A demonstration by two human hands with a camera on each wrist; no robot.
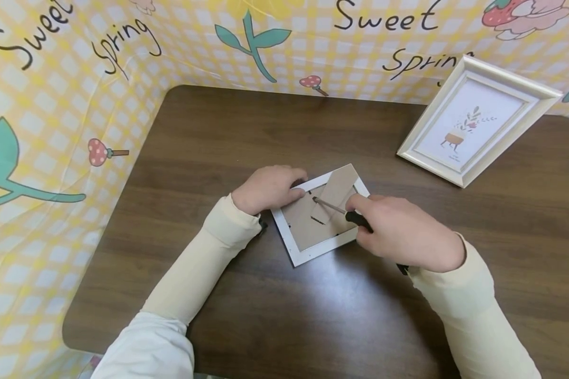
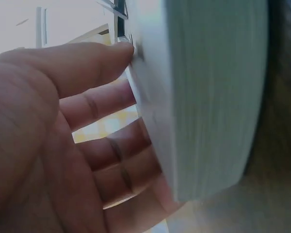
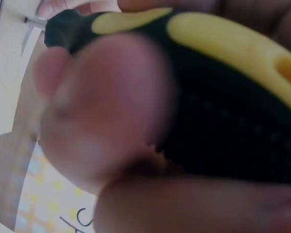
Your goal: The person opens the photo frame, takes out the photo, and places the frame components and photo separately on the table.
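Two grips | left fingers (image 1: 293, 195): flat frame's edge (image 1: 317, 183) | right fingers (image 1: 360, 203): screwdriver (image 1: 357, 219) | tabletop (image 1: 180, 158) room leftward

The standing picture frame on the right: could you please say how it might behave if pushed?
The standing picture frame would probably stay stiff, given its thick, straight border. Standing on its lower edge, it might tip if pushed near the top.
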